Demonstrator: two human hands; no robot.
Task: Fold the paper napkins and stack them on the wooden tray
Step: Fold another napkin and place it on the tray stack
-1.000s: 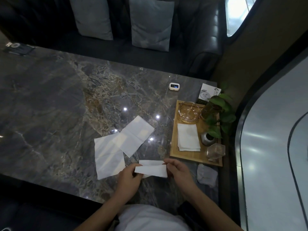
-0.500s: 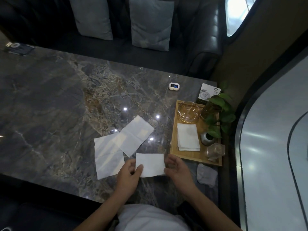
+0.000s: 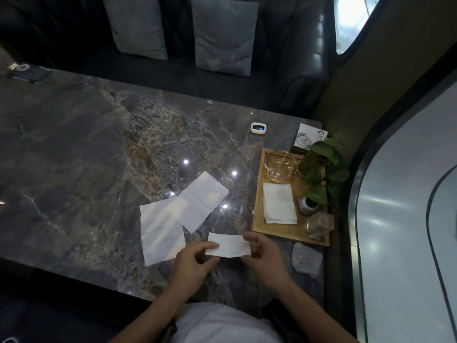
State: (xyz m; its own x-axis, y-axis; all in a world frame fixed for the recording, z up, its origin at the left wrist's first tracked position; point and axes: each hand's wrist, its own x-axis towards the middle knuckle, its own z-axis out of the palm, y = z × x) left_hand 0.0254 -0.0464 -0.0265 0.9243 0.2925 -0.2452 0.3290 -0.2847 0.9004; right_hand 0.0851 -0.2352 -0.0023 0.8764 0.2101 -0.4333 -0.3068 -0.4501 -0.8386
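Observation:
A white paper napkin, folded into a narrow strip, is held just above the marble table near its front edge. My left hand pinches its left end and my right hand pinches its right end. Two unfolded napkins lie overlapping on the table to the left: one nearer me and one farther back. The wooden tray stands at the right, with a stack of folded napkins lying in it.
The tray also holds a glass ashtray, a potted plant, a small metal pot and a glass cup. A crumpled grey cloth lies by the tray's front. A small white device and a card sit farther back.
The held napkin went from a narrow strip to a wider rectangle half a second ago, and is now a narrow strip again. Both hands stayed at its ends.

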